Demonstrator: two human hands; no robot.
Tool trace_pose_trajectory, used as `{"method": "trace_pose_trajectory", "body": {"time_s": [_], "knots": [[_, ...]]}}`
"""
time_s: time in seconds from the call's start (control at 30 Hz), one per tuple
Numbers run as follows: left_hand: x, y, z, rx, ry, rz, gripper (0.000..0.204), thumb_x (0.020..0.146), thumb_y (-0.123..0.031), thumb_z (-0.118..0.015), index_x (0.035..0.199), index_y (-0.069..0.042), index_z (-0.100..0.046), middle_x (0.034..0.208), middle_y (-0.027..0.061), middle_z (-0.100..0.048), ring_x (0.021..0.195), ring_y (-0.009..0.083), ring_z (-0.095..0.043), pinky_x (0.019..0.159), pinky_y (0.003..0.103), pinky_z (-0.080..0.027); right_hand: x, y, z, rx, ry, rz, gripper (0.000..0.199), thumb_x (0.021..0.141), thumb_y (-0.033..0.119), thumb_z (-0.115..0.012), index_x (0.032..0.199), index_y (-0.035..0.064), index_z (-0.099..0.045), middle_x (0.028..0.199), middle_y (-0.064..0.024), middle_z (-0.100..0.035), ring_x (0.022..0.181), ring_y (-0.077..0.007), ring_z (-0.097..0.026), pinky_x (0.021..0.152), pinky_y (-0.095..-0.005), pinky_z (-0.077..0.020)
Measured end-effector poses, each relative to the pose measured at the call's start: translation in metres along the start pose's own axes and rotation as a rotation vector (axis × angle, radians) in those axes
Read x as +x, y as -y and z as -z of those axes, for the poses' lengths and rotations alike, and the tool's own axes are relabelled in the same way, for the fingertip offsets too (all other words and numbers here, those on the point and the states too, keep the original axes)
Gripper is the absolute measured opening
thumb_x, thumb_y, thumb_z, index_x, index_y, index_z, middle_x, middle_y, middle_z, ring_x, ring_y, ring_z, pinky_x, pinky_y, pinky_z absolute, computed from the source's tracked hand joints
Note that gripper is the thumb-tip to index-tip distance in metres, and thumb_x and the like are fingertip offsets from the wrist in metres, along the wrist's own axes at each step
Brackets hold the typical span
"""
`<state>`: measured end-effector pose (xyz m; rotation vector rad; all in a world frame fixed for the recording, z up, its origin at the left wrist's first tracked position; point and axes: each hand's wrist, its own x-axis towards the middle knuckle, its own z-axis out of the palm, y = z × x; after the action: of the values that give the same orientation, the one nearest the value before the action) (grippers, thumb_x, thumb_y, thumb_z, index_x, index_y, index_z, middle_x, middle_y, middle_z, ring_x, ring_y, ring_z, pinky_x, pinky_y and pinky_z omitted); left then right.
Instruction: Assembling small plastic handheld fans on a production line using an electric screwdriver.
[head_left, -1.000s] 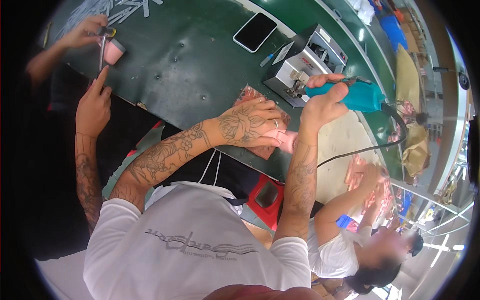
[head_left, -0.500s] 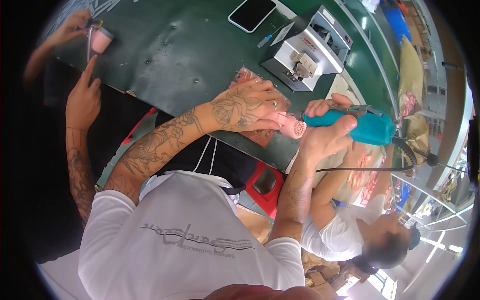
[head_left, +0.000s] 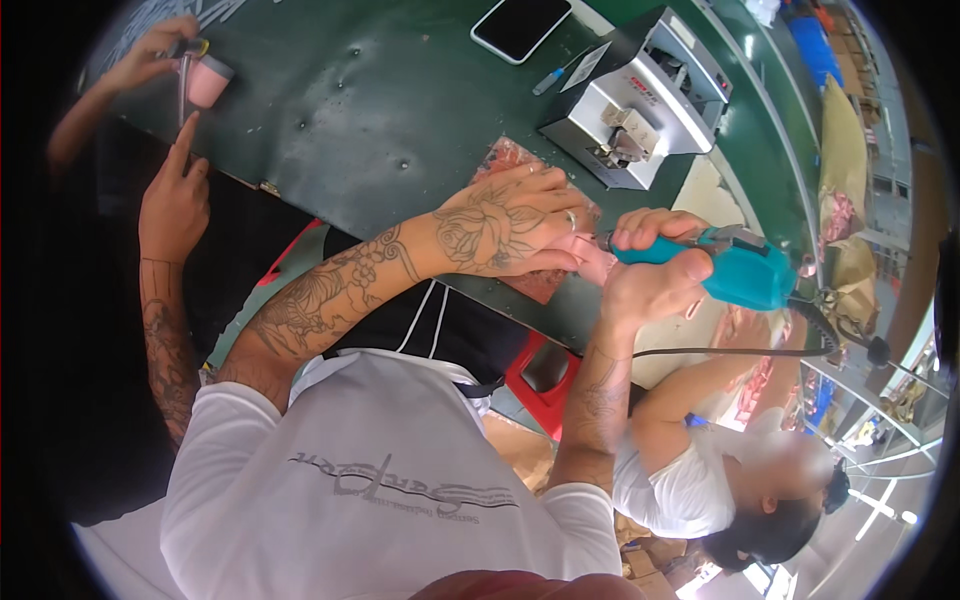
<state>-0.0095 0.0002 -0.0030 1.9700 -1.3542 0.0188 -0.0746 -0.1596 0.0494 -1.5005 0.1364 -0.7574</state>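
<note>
My left hand (head_left: 512, 218) is wrapped round a small pink plastic housing (head_left: 598, 262), over a worn reddish mat (head_left: 508, 158) at the table edge. Its far side is hidden under my fingers. In my right hand (head_left: 655, 285) is a teal corded electric screwdriver (head_left: 755, 275), lying almost level. The screwdriver's nose points left and meets the housing, or nearly so; my fingers hide the tip. A silver and black screw feeder (head_left: 640, 120) stands just beyond my hands.
A phone (head_left: 520, 28) and a small blue-handled screwdriver (head_left: 548, 82) lie beside the feeder. At far left, another person's hands (head_left: 175, 205) are at a pink cup-shaped part (head_left: 210, 82). A black cable (head_left: 735, 352) runs below my right hand. Another person (head_left: 690, 470) sits at right.
The pink housing has turned in my left hand, so its round vented end no longer shows. Both hands stay together with the screwdriver at the housing. The whole view has shifted slightly.
</note>
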Motion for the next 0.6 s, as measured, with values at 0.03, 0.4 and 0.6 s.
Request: {"method": "trace_pose_trajectory", "body": {"time_s": [0.03,0.4,0.6], "knots": [[-0.002,0.0,-0.001,0.0,0.005,0.005,0.042,0.097,-0.049,-0.061,0.11,-0.011,-0.07,0.123,0.0059,-0.063,0.117,0.026,-0.055,0.105,0.042,-0.045,0.0,0.001,-0.003,0.002,-0.001,-0.006,0.072,0.089,0.072,-0.065,0.092,0.0013,-0.05,0.065,-0.0096,-0.051,0.055,-0.0215,-0.05,0.053,-0.0351,-0.0444],[-0.005,0.011,-0.009,-0.004,-0.061,-0.071,0.04,0.096,-0.045,-0.063,0.113,-0.009,-0.071,0.123,0.0059,-0.064,0.113,0.0267,-0.056,0.104,0.04,-0.046,0.027,0.009,-0.023,-0.091,-0.081,0.082,0.07,0.099,0.066,-0.055,0.108,-0.0034,-0.056,0.068,-0.008,-0.052,0.06,-0.0211,-0.054,0.056,-0.0345,-0.046],[-0.004,0.004,0.005,-0.112,-0.04,-0.047,0.038,0.09,-0.03,-0.065,0.122,-0.009,-0.067,0.123,0.0063,-0.065,0.116,0.0269,-0.057,0.102,0.041,-0.048,0.073,-0.025,-0.04,0.008,-0.026,0.218,0.061,0.099,0.058,-0.061,0.108,-0.002,-0.054,0.072,-0.0077,-0.056,0.064,-0.0194,-0.058,0.059,-0.0318,-0.0498]]}}
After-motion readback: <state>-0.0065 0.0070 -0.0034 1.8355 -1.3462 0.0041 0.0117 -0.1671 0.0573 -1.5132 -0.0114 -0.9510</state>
